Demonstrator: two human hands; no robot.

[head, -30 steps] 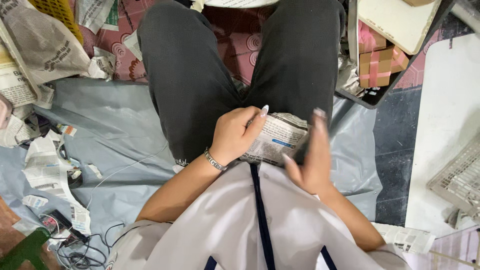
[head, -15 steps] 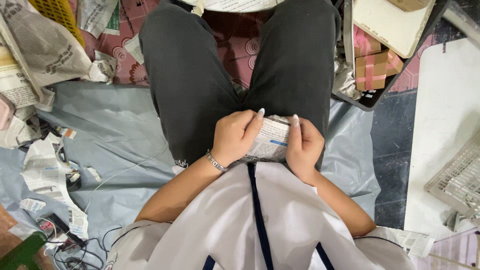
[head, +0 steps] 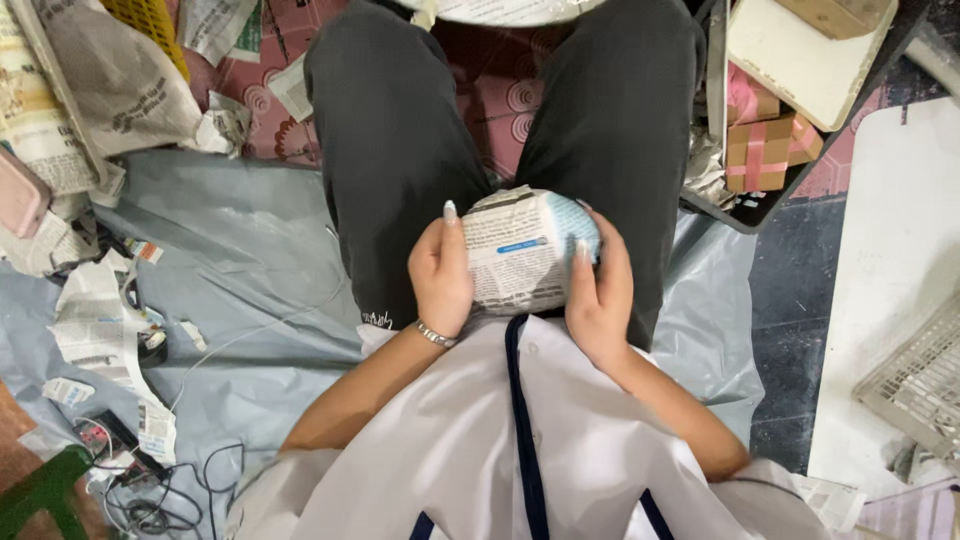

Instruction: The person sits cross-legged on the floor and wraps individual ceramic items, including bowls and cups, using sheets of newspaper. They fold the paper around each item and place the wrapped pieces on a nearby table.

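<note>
Newspaper-wrapped bundle (head: pixel 528 252) (lap-held); grey sheet (head: pixel 230 270) below.

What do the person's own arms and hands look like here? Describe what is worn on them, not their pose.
Both forearms are bare below a white shirt. The left hand has a thin silver bracelet at the wrist. The right hand wears nothing visible. Fingernails on both hands are long and pale.

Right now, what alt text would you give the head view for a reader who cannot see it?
A seated person's left hand and right hand cup a rounded newspaper-wrapped bundle over the lap. Around them lie a grey plastic sheet, crumpled newspaper and small ribboned gift boxes.
</note>
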